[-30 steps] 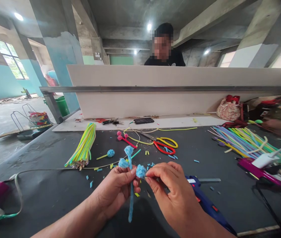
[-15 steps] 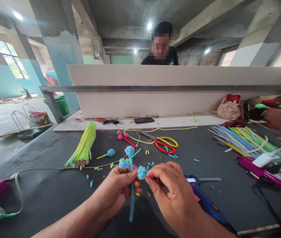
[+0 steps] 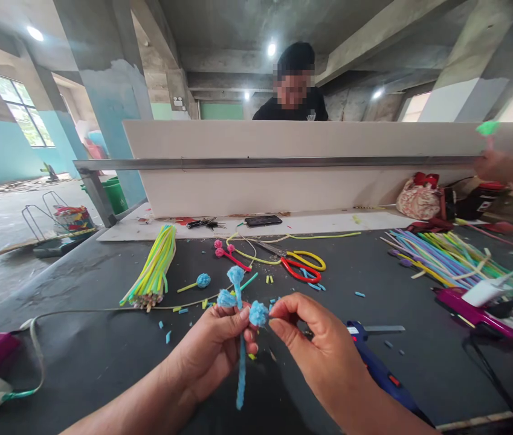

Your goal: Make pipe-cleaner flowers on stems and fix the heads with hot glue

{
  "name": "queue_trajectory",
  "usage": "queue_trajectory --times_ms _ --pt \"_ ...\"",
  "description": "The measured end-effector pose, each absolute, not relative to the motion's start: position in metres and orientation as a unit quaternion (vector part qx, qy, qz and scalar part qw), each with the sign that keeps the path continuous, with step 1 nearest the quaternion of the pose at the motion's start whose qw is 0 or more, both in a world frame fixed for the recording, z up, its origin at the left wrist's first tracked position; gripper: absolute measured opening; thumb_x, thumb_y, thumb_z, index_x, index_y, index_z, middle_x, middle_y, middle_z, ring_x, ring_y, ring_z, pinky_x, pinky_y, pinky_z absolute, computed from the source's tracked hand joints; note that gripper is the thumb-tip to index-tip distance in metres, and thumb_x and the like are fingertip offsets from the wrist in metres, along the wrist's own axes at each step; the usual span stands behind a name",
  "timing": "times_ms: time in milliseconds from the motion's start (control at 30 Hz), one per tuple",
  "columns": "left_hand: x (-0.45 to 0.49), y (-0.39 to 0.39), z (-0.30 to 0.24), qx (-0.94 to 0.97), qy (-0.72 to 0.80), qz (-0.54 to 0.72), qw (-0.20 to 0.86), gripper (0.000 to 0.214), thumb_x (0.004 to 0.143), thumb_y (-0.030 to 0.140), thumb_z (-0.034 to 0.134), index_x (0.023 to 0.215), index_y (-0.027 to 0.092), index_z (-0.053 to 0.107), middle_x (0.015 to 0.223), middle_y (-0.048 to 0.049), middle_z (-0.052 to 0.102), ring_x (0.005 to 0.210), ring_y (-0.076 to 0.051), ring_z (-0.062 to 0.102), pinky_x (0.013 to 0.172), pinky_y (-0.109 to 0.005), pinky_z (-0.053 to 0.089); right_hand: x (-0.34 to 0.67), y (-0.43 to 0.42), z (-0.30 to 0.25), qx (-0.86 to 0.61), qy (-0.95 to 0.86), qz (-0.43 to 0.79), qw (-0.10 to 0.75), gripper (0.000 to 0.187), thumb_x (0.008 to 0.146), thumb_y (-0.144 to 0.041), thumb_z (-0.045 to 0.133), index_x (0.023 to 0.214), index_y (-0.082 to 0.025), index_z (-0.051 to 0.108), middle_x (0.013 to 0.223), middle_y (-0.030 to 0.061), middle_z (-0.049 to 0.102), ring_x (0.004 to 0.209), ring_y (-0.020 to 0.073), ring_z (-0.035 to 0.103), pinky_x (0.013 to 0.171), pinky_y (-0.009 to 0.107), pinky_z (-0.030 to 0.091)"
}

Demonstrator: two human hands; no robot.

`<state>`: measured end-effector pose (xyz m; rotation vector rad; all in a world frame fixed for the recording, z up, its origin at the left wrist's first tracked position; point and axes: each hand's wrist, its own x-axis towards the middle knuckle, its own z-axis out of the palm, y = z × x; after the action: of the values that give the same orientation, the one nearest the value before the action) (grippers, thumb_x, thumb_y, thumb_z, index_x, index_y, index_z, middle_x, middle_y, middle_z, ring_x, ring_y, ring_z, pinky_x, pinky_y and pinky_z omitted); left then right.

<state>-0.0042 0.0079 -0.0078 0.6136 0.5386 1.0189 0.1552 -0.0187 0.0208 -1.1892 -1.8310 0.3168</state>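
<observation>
One dark tabletop (image 3: 79, 350) spreads over the lower frame, and a long white board (image 3: 283, 190) stands behind it across the middle. Next in size we see two bare hands at lower centre. The left hand (image 3: 220, 335) is closed, pinching a blue fuzzy stem (image 3: 241, 377) between thumb and fingers. The right hand (image 3: 315, 341) has its thumb and forefinger nearly together; the gap is too small for us to tell whether they touch the ball beside them or grip a fine end.

Right of that hand, at lower right, lies a blue glue gun (image 3: 376, 365); above centre we find scissors (image 3: 304, 266) with red and yellow handles.

The stem itself hangs upright at lower centre, its tail below the left hand. At its top is an upper tuft (image 3: 235, 276), with a left tuft (image 3: 226, 298) just beside it and a round blue ball (image 3: 258, 314) between the two hands. We judge all of this light, soft and not slippery, the stem bendable yet firm enough to stand. The fluffy heads look easily crushed, so we favour holding by the stem, just under them.

Smallest are the cut blue scraps (image 3: 359, 295) right of centre.
</observation>
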Motion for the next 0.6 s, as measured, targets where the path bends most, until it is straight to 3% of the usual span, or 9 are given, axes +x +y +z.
queue_trajectory --times_ms 167,600 --pt "-0.002 0.010 -0.009 0.256 0.254 0.480 0.800 0.007 0.073 0.012 0.072 0.075 0.008 0.067 0.067 -0.0025 0.061 0.052 -0.005 0.054 0.052 -0.017 0.050 0.153 -0.020 0.016 -0.398 -0.775 -0.012 0.490 0.014 0.083 -0.009 0.059 0.076 -0.021 0.056 0.069 -0.0049 0.065 0.064 0.0116 0.059 0.077 0.032 0.036" --pt "0.002 0.004 -0.008 0.288 0.266 0.485 0.782 0.011 0.070 0.015 0.074 0.074 0.008 0.067 0.065 -0.0020 0.060 0.052 -0.006 0.052 0.051 -0.019 0.049 0.153 -0.016 0.010 -0.372 -0.813 -0.140 0.426 0.019 0.082 -0.001 0.054 0.082 -0.020 0.058 0.070 -0.0022 0.066 0.067 0.0136 0.059 0.077 0.035 0.030"
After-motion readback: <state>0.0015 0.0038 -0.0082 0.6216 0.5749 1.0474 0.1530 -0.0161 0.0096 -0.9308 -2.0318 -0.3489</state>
